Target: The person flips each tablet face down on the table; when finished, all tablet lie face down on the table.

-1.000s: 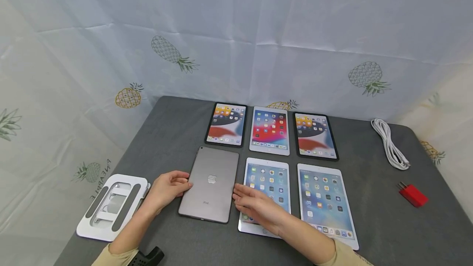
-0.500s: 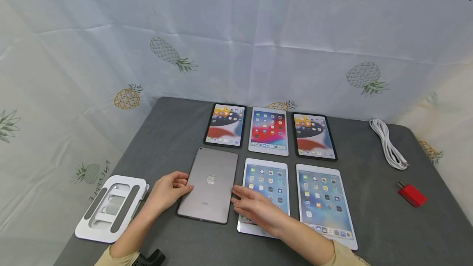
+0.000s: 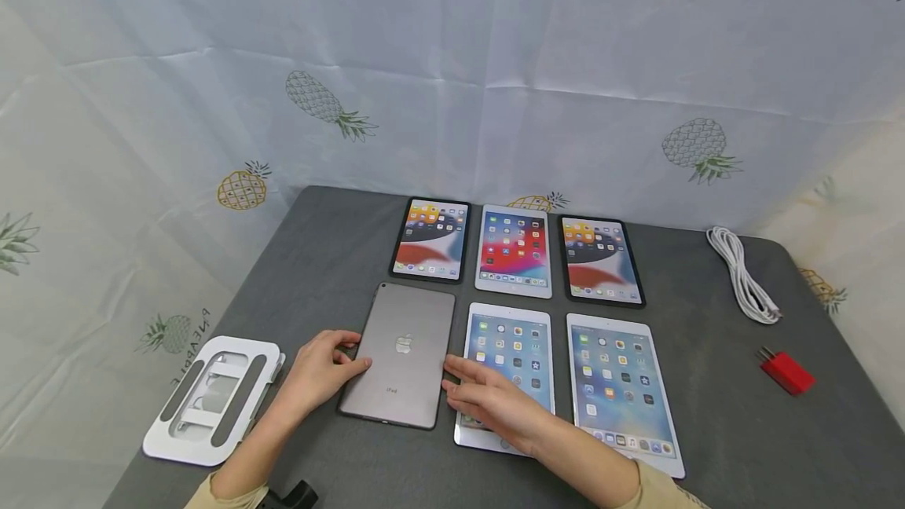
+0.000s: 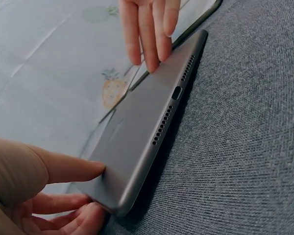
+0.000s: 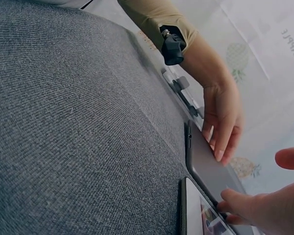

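A grey iPad point(image 3: 413, 313) lies face down on the grey cloth, its Apple logo and back showing. At its left edge my left hand point(image 3: 318, 371) pinches it, thumb on the back and fingers along the side. In the left wrist view the speaker holes and charging port show on the near edge of the iPad point(image 4: 142, 112). My right hand point(image 3: 498, 407) has its fingers stretched out, tips at the iPad's right edge. Beneath that hand lies a white tablet point(image 3: 523, 320) with its screen lit, partly covered by the palm.
Beside it is another white tablet point(image 3: 622, 383). Along the back lie a black tablet point(image 3: 431, 238), a white tablet with a red screen point(image 3: 512, 250) and a second black one point(image 3: 602, 261). A white folding stand point(image 3: 159, 438) is at left; a coiled white cable point(image 3: 742, 277) and red charger point(image 3: 788, 373) at right.
The left thumb has shifted very slightly toward the near end of the iPad's back. Otherwise both hands and all the tablets stay where they were; the head view shifts a touch.
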Demonstrator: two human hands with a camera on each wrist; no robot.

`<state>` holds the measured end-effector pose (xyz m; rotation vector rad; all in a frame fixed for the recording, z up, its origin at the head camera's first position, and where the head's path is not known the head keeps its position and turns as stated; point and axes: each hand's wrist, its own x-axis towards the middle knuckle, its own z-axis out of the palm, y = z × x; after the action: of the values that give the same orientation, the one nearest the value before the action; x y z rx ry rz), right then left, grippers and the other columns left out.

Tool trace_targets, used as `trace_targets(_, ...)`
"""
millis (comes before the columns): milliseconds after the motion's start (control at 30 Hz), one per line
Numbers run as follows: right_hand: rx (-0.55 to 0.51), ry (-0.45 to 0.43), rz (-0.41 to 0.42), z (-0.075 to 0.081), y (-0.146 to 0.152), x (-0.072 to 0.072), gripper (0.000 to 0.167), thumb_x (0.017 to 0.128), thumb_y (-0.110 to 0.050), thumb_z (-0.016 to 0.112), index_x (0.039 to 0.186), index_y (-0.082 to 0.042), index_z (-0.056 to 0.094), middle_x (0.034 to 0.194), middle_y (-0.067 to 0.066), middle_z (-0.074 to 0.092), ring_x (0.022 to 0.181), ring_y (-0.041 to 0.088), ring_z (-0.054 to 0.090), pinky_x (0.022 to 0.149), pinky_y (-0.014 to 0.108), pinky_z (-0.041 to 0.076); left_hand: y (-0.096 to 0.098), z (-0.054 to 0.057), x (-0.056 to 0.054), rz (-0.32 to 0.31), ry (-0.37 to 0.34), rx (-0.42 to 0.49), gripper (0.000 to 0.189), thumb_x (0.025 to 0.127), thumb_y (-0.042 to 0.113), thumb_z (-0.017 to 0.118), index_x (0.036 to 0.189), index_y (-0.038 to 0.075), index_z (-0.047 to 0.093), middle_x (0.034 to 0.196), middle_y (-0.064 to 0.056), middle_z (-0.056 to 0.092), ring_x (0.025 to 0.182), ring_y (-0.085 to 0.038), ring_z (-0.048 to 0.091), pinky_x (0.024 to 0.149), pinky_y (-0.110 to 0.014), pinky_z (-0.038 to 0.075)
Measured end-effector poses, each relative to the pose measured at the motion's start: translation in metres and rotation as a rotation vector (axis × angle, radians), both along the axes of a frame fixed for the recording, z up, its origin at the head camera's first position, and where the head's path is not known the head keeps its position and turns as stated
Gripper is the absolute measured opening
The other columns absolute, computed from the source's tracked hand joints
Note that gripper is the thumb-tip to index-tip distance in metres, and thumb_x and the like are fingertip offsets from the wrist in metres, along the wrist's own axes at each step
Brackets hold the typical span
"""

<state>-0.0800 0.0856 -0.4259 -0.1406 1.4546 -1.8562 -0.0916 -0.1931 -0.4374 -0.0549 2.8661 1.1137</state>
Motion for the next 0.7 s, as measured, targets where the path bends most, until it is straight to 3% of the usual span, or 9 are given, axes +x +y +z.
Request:
trace_targets(233, 0.004, 0.014, 0.015, -0.0017, 0.0002, 0.0006, 0.07, 0.096, -0.011, 0.051, 0.151, 0.009, 0.013, 0.159, 0.025, 0.011, 0.143, 0.038, 0.021, 0.114, 0.048, 0.025, 0.0017, 0.0011, -0.0013, -0.005, -0.006, -0.017, 0.042, 0.082, 0.021, 0.079, 0.113, -0.003, 0.066, 0.092, -0.001, 0.065, 0.077, -0.013, 0.058, 0.063, -0.032, 0.047)
trace_targets(700, 0.008, 0.02, 0.035, -0.003, 0.0022, 0.001, 0.069, 0.096, -0.012, 0.05, 0.152, 0.007, 0.014, 0.159, 0.023, 0.012, 0.144, 0.038, 0.02, 0.114, 0.05, 0.023, 0.0048, 0.0053, 0.0012, -0.023, 0.015, -0.069, 0.039, 0.081, 0.017, 0.079, 0.111, -0.004, 0.066, 0.092, -0.004, 0.063, 0.08, -0.016, 0.059, 0.066, -0.036, 0.049)
